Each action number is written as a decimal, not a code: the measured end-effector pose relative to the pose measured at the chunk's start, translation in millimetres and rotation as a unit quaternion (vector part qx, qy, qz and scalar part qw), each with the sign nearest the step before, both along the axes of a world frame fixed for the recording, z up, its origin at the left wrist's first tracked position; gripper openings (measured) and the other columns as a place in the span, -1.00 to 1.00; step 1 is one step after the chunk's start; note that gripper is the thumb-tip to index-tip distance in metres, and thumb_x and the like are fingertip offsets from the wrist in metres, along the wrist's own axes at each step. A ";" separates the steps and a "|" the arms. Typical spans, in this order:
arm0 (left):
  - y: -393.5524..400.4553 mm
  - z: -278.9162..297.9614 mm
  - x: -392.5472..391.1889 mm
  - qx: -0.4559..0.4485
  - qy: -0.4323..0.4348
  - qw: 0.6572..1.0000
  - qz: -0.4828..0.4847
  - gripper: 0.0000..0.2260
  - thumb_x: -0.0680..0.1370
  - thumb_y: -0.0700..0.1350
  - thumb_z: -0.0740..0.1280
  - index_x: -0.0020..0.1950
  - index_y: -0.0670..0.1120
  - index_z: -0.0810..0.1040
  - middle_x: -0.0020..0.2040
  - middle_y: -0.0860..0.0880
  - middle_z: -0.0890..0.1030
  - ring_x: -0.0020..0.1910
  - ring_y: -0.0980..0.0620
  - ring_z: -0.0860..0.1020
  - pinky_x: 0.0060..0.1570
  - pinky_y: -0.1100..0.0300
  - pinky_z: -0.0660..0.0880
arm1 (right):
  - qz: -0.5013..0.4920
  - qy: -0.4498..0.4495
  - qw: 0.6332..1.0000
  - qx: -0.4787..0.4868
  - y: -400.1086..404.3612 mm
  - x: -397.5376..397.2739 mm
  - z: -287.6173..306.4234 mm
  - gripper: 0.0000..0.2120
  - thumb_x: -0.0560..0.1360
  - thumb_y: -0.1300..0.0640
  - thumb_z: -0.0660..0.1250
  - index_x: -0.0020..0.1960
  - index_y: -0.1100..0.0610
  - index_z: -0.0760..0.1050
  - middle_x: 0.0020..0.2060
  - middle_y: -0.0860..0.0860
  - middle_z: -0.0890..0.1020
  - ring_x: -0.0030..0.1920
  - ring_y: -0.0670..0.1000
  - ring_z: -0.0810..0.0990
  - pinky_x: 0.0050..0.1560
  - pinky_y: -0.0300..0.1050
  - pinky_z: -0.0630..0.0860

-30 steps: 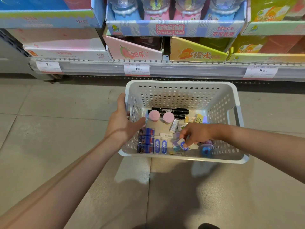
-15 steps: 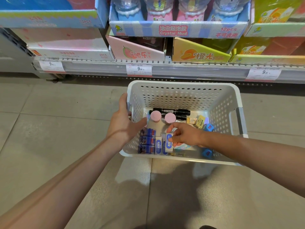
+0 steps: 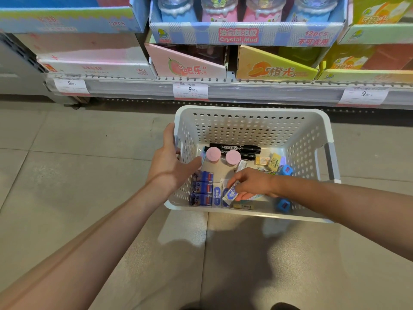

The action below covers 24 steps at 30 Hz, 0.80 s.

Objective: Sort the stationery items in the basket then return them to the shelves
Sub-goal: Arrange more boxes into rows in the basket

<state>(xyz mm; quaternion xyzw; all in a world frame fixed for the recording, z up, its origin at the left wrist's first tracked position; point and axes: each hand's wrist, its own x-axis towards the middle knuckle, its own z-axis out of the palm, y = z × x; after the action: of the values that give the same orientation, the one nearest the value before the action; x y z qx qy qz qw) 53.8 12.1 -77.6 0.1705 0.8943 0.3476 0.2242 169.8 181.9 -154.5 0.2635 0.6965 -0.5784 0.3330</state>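
Left hand (image 3: 169,163) grips white perforated plastic basket (image 3: 250,128) wall, steadying it; inside, right hand (image 3: 251,183) pinches small blue-and-white eraser (image 3: 231,194), seemingly for grouping.

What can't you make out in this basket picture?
- Head view: items under the right hand in the basket, hidden by hand.
- Print on the white-blue eraser it pinches: too small.
- Small print on the shelf price tag: blurred.

basket (image 3: 252,126) before shelf (image 3: 245,91) | markers (image 3: 237,149) at rear | erasers (image 3: 201,189) front-left
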 end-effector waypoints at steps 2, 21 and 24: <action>0.0 -0.6 -0.3 0.000 -0.001 1.000 0.002 -0.19 0.42 -0.08 0.48 0.50 0.08 0.05 0.18 -0.06 0.57 -0.04 -0.04 0.59 -0.16 0.12 0.54 | -0.014 -0.026 0.999 -0.017 4.4 0.8 3.5 -0.88 0.52 0.31 0.26 -0.08 0.11 0.49 -0.23 0.01 0.61 -0.32 -0.14 0.62 -0.25 -0.36 0.57; 0.3 1.9 1.2 -0.008 0.009 1.000 -0.003 -0.20 0.42 -0.08 0.48 0.50 0.06 0.05 0.05 -0.05 0.59 -0.12 -0.03 0.59 -0.23 0.15 0.48 | 0.076 0.211 0.969 0.108 -0.2 12.4 4.6 -0.57 0.40 0.38 0.36 0.15 0.00 0.41 -0.19 0.12 0.46 -0.35 -0.09 0.47 -0.29 -0.32 0.45; 0.1 2.8 1.7 -0.006 0.008 1.000 -0.005 -0.20 0.42 -0.09 0.48 0.51 0.05 0.05 0.04 0.00 0.56 -0.12 -0.01 0.57 -0.25 0.18 0.45 | 0.103 0.221 0.959 0.144 -0.4 12.0 0.2 -0.60 0.42 0.35 0.36 0.15 0.01 0.38 -0.04 0.15 0.52 -0.29 0.00 0.54 -0.24 -0.21 0.51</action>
<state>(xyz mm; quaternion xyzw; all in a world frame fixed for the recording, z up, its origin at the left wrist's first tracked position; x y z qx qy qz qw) 55.5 12.2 -74.7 0.1771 0.8972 0.3399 0.2195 181.8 181.5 -154.3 0.1015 0.8519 -0.4784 0.1871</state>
